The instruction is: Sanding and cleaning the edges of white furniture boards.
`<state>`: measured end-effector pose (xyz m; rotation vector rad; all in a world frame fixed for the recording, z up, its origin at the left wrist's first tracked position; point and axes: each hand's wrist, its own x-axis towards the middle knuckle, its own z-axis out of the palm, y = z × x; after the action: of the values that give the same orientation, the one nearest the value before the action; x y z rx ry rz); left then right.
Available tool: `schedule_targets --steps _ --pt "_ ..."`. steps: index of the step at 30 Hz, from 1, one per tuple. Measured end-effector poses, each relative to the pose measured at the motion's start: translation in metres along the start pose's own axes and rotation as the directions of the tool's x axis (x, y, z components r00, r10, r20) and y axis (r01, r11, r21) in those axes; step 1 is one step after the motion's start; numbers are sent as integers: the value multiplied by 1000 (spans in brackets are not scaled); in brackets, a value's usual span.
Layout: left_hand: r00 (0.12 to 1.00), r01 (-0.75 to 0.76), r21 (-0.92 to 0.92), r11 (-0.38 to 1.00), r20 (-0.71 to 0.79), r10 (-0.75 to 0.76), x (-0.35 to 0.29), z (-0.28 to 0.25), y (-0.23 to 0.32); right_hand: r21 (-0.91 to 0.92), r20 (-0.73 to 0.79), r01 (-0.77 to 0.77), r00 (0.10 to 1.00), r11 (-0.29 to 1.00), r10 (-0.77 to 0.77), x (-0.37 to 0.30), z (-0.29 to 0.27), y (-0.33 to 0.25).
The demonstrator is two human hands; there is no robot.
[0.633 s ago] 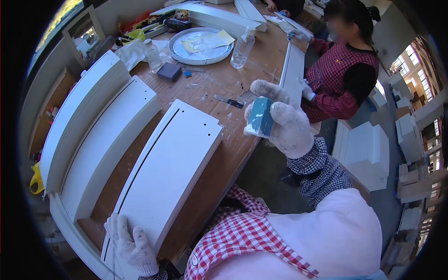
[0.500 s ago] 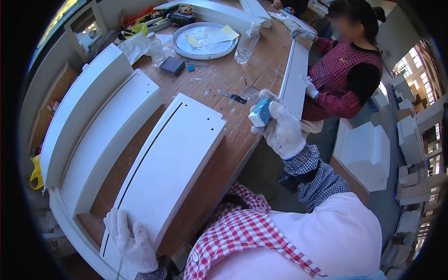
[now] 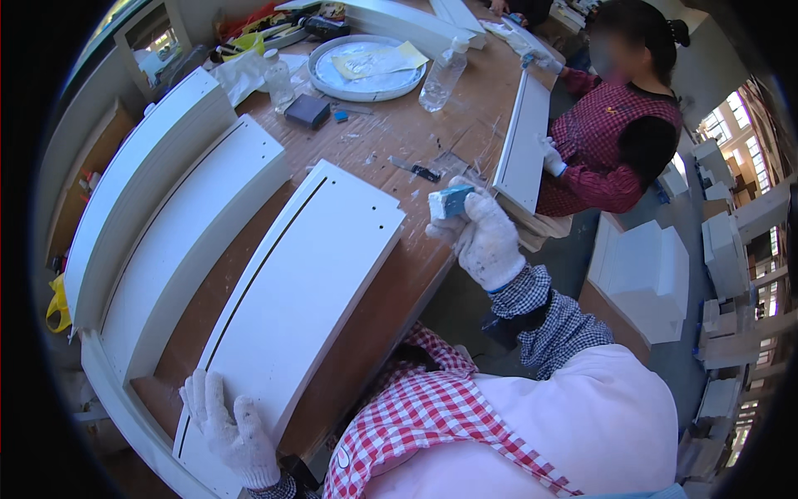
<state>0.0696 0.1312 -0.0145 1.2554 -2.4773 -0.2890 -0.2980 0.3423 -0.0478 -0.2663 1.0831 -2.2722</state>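
Observation:
My right hand (image 3: 489, 241), in a white knit glove, grips a small blue sanding block (image 3: 450, 202) with whitish dust on its face. It is raised beyond the right edge of a white panel (image 3: 287, 274). That panel lies on the brown table, with a long dark groove along its left side and a few small holes at its far end. My left hand (image 3: 231, 428), gloved too, rests on the near end of the panel, fingers spread and holding nothing.
Two more white curved pieces (image 3: 195, 195) stand left of the panel. On the brown table (image 3: 366, 158) lie a utility knife (image 3: 416, 169), a dark block (image 3: 307, 111), a round tray (image 3: 366, 93) and clear bottles (image 3: 445, 75). A co-worker (image 3: 611, 125) handles a long white board (image 3: 525, 145) at right.
My right hand has moved left and slightly down with the sanding block, closer to the panel. My left hand stays in place on the panel.

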Motion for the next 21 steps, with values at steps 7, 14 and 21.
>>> schedule_targets --steps 7,14,21 --pt "951 -287 40 957 -113 289 8 -14 9 -103 -16 -134 991 986 133 20 -30 20" --pt "951 -296 37 955 -85 298 10 -15 9 55 24 -403 915 914 402 30 -66 52" --pt "960 -278 15 960 27 277 13 -28 13 173 75 -427 904 887 421 35 -83 60"
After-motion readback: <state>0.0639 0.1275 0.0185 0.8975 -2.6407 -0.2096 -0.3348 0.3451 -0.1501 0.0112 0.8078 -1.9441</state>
